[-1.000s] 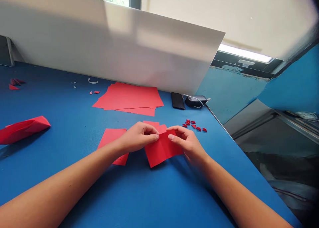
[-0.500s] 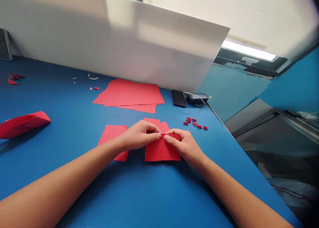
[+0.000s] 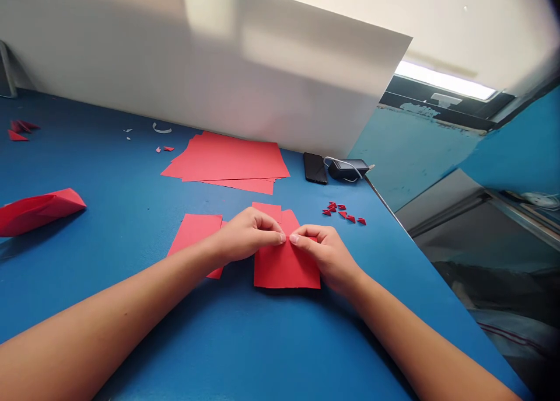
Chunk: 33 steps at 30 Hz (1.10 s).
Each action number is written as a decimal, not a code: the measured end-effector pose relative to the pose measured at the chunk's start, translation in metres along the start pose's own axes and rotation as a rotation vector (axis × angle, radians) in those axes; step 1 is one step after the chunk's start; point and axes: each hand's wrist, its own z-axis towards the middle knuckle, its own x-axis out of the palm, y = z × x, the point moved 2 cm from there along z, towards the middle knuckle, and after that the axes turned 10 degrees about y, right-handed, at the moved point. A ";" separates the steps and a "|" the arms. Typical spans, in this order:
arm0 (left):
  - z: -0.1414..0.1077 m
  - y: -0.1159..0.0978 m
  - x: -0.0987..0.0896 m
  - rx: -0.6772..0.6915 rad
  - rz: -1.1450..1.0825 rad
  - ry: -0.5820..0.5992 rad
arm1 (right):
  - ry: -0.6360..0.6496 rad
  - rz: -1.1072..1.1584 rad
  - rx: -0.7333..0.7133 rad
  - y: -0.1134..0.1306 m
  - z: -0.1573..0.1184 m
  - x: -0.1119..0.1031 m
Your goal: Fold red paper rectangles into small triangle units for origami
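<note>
A folded piece of red paper (image 3: 286,269) is pinched along its upper edge by both hands over the blue table. My left hand (image 3: 249,234) is closed, thumb and forefinger meeting at the middle of that edge. Close beside it, my right hand (image 3: 326,252) pinches the same edge, fingers curled behind the paper. Just beyond the hands lie more red paper pieces (image 3: 266,209), partly covered. Smaller red sheets (image 3: 196,232) lie to the left, partly hidden under my left forearm.
Large red sheets (image 3: 238,159) are stacked before a white board (image 3: 262,80). A black phone (image 3: 315,168) and a dark device with a cable (image 3: 349,170) sit at the right. Small red folded triangles (image 3: 342,213) lie nearby. A bigger folded red paper form (image 3: 44,211) rests at left.
Both hands keep their pinch on the red paper, and its lower edge has come slightly nearer me. The camera view has shifted a little.
</note>
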 end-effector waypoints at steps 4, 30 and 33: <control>0.000 0.004 0.002 -0.021 -0.052 -0.054 | 0.002 0.127 0.015 -0.002 0.000 0.002; 0.000 -0.003 0.010 -0.079 -0.072 -0.203 | -0.126 0.071 -0.012 -0.008 0.001 0.002; -0.001 -0.004 0.009 -0.071 -0.084 -0.200 | -0.137 0.021 -0.053 -0.008 0.001 0.001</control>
